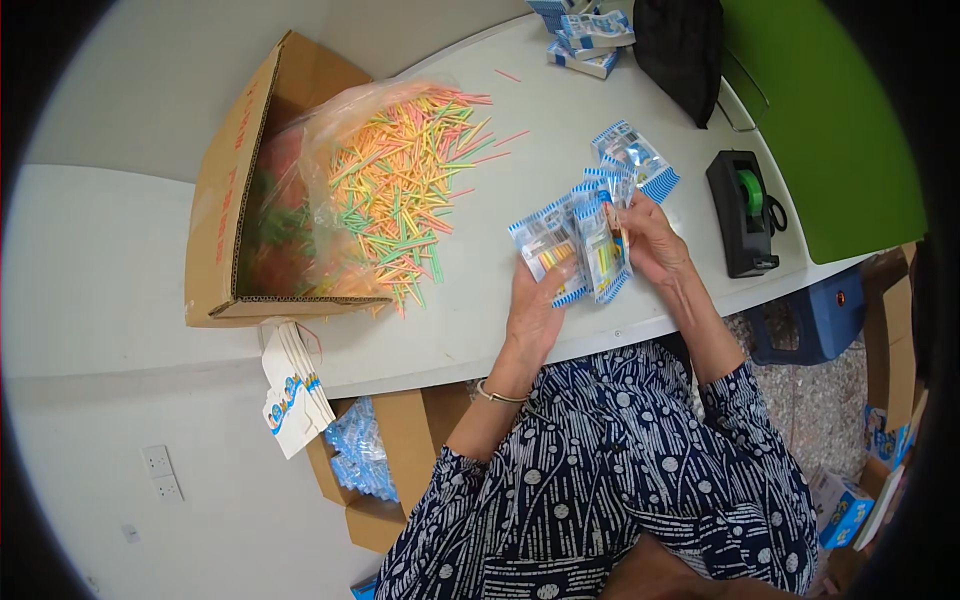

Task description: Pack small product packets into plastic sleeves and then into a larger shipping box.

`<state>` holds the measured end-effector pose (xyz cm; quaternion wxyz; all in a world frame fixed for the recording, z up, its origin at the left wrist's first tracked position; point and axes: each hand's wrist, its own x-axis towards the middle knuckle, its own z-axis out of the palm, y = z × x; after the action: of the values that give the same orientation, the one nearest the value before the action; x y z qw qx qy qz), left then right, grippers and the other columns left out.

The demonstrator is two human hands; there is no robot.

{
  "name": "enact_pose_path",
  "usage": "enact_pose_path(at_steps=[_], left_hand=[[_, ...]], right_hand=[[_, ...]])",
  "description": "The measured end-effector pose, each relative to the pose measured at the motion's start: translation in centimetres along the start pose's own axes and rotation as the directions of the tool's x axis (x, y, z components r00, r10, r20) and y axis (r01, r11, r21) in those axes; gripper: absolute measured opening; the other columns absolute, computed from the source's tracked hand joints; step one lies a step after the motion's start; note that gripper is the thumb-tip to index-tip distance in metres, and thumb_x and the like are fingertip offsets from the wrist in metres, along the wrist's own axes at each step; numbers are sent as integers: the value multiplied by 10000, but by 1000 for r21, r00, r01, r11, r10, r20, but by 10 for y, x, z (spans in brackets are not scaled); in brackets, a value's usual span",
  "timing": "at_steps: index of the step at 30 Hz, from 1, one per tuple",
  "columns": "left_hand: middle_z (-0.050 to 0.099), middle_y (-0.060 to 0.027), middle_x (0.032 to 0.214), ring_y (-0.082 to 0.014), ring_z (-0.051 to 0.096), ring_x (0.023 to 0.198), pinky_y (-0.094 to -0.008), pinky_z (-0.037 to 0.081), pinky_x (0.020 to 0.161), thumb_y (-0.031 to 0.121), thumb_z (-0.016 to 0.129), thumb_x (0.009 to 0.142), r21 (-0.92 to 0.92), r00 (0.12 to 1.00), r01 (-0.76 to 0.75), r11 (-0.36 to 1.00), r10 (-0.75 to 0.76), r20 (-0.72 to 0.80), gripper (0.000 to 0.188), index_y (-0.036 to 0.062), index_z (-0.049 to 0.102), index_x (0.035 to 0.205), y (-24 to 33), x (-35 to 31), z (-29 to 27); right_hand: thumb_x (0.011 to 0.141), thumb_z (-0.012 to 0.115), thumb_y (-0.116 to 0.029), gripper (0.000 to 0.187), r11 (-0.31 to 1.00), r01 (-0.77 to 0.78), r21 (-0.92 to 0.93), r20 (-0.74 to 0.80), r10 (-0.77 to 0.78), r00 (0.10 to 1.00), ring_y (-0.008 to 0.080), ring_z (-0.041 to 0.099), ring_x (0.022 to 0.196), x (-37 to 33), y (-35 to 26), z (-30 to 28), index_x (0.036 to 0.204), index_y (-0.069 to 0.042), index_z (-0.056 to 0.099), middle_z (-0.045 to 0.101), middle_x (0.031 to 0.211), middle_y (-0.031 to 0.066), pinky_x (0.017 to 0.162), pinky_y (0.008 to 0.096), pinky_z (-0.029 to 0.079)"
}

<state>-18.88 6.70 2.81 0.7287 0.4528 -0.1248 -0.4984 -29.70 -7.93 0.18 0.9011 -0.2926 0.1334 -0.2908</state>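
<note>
Several small clear packets with blue-striped ends are fanned out between my hands, just above the table's front edge. My left hand grips a packet with yellow and orange sticks showing through it, thumb across its front. Next to it is another packet with yellow-green sticks inside. My right hand is closed on the upper right side of the bunch, its fingertips partly hidden by the packets. Just beyond that hand, one more packet lies on the table.
A tipped cardboard box spills thin pink, yellow, orange and green sticks from a clear bag. To the right stands a black tape dispenser with green tape. Small blue-and-white boxes and a black bag are at the back.
</note>
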Motion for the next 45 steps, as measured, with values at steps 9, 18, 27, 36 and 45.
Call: enact_pose_path(at_steps=[9,18,27,36,45], left_hand=[[582,-79,1132,-176,591,1018,-322,488,910,16,634,810,-54,983,150,987,-143,117,456,-3,466,1233,1,6,-11],[609,-71,1068,-132,588,970,-285,482,846,5,581,842,411,960,-209,887,266,-86,332,-17,516,1167,-3,29,-19],[557,-96,1155,-155,575,997,-286,474,869,29,559,875,333,924,-292,897,354,-143,380,-7,439,1233,-16,39,-20],[580,-100,1092,-141,568,945,-260,482,787,119,590,887,416,903,-354,838,422,-79,365,-13,447,1196,9,44,-6],[572,-99,1062,-136,551,925,-285,461,821,117,589,880,353,780,-505,788,592,-204,337,-14,456,1161,12,54,-14]], right_hand=[[743,700,-73,547,1000,10,-18,39,-9,999,142,613,947,1,-4,1,1222,6,446,607,1060,77,891,273,486],[827,635,-48,392,984,145,-107,15,-144,989,135,597,982,16,13,22,1176,1,463,603,1092,70,899,297,479],[856,636,-97,408,931,124,-343,1,-131,991,103,581,976,18,25,16,1213,-16,456,602,1087,47,853,256,481],[851,640,-101,232,982,45,-185,37,-39,999,101,622,883,21,15,14,1063,-15,600,657,999,54,809,254,501],[846,641,-92,183,992,127,6,-28,-127,992,103,616,839,26,13,6,1014,-21,617,654,943,45,809,271,501]])
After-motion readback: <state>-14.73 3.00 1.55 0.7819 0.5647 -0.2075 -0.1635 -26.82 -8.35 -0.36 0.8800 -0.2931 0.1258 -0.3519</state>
